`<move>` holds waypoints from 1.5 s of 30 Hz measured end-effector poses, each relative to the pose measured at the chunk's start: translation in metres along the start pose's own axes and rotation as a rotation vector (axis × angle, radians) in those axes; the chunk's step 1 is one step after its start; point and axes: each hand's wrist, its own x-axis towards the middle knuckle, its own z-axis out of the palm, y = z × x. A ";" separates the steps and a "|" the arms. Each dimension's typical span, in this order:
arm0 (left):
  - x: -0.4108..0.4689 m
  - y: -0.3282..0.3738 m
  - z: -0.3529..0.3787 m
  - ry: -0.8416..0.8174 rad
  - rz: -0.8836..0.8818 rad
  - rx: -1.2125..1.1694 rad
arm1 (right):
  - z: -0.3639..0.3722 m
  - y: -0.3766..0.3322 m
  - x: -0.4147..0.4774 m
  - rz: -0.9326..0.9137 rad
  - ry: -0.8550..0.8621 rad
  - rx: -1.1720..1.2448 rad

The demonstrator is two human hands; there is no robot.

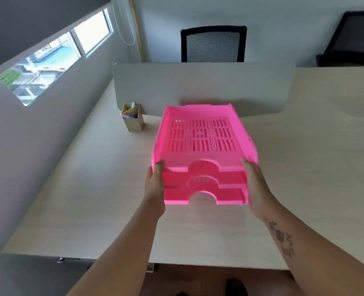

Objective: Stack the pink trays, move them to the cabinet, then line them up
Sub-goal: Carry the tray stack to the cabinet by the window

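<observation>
Left hand (155,184) and right hand (254,184) press flat against the near corners of the stack of pink trays (202,150), one on each side, thumbs at the top tray's rim; both are closed on the stack. Three tiers show at the near face, nested squarely. Whether the stack rests on the desk (91,199) or is just clear of it cannot be told. Stacking appears complete; the step in hand is the carry. The next move calls for a level lift with even pressure from both sides, so that no tier slips. No cabinet is in view. Far left stands a pen holder (133,118) against a grey divider (198,82); beyond it, an office chair (213,44); at left, a window (55,58).
</observation>
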 end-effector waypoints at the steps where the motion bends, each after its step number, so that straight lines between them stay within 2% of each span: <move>1: -0.002 0.002 0.001 0.028 0.008 -0.022 | 0.001 -0.005 0.002 -0.013 -0.008 -0.006; 10: -0.036 0.030 -0.001 0.354 0.206 -0.174 | 0.027 -0.053 0.034 -0.104 -0.330 -0.105; 17: -0.129 0.027 -0.038 0.681 0.345 -0.330 | 0.084 -0.057 0.009 -0.065 -0.691 -0.174; 23: -0.259 0.002 -0.097 1.016 0.408 -0.391 | 0.140 -0.027 -0.095 -0.001 -1.054 -0.249; 26: -0.341 -0.015 -0.118 1.161 0.498 -0.397 | 0.165 0.000 -0.161 0.020 -1.251 -0.267; 29: -0.420 -0.038 -0.130 1.226 0.568 -0.332 | 0.183 0.031 -0.230 0.032 -1.393 -0.297; 36: -0.584 -0.097 -0.164 1.428 0.609 -0.345 | 0.187 0.103 -0.399 0.021 -1.675 -0.361; 45: -0.733 -0.183 -0.255 1.542 0.594 -0.394 | 0.186 0.223 -0.573 -0.010 -1.730 -0.464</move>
